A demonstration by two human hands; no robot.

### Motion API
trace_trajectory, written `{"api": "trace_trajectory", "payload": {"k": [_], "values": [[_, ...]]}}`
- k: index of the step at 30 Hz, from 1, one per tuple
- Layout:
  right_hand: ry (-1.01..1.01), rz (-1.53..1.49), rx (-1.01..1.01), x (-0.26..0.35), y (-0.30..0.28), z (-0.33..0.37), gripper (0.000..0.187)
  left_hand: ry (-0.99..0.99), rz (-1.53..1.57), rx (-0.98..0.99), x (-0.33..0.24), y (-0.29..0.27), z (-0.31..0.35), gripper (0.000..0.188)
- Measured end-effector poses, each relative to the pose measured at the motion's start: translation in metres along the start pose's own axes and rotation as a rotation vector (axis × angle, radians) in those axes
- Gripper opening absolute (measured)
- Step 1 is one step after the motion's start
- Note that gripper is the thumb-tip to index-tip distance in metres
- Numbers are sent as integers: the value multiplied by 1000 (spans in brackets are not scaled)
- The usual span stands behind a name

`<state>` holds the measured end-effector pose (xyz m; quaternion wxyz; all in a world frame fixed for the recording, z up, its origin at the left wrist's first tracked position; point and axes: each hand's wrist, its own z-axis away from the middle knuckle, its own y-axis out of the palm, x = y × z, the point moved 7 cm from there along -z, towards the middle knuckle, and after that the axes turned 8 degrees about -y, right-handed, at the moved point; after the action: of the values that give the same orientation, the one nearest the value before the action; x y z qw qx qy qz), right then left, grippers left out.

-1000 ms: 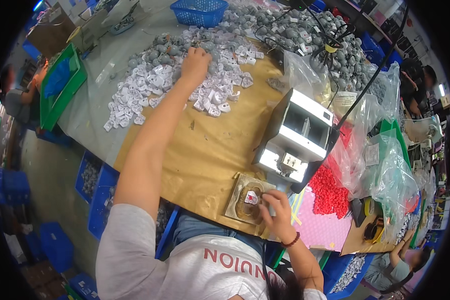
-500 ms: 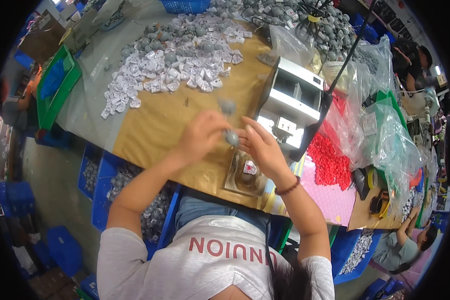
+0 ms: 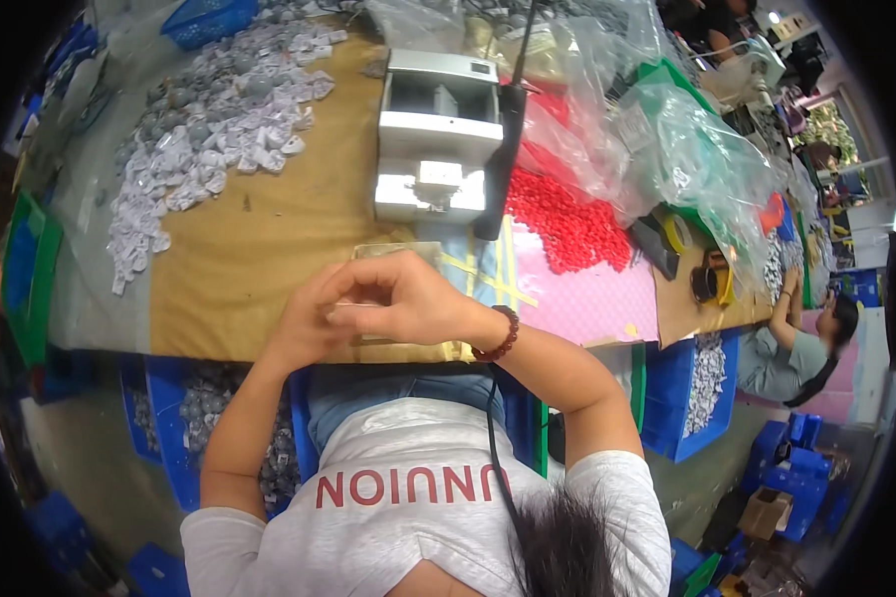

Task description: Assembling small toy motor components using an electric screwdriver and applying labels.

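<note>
At the table's front edge my two hands meet, one against the other. My right hand (image 3: 415, 298) has its thumb and forefinger bent into a ring, with a beaded bracelet at the wrist. Slightly blurred, my left hand (image 3: 307, 323) has its fingers curled in under the right one. Whatever is between the fingers is hidden. Beneath and just beyond the hands lies a flat block (image 3: 400, 249), mostly covered by them. White plastic pieces (image 3: 184, 171), mixed with grey round parts (image 3: 201, 92), lie in a long pile at the left, apart from both hands.
A white-and-silver machine (image 3: 440, 129) stands beyond my hands. Right of it are small red parts (image 3: 567, 224), plastic bags (image 3: 687, 149) and a yellow tape roll (image 3: 676, 234). Blue bins (image 3: 174, 438) of parts sit below the table edge. Another person (image 3: 791, 348) works far right.
The view has swung, so the table appears shifted left. My hands, earlier apart around grey round parts, are now together nearer the front edge, over the block.
</note>
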<state>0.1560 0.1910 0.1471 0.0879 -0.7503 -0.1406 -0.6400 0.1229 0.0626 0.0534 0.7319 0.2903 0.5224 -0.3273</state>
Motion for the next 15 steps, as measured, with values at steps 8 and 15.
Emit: {"api": "trace_trajectory", "payload": {"k": [8,15], "values": [[84,367,-58,7,-37,61,34,4,-110,-31,-29,36,11,32],[92,316,-223,-24,-33,83,23,-286,212,78,-1,48,23,31]]}}
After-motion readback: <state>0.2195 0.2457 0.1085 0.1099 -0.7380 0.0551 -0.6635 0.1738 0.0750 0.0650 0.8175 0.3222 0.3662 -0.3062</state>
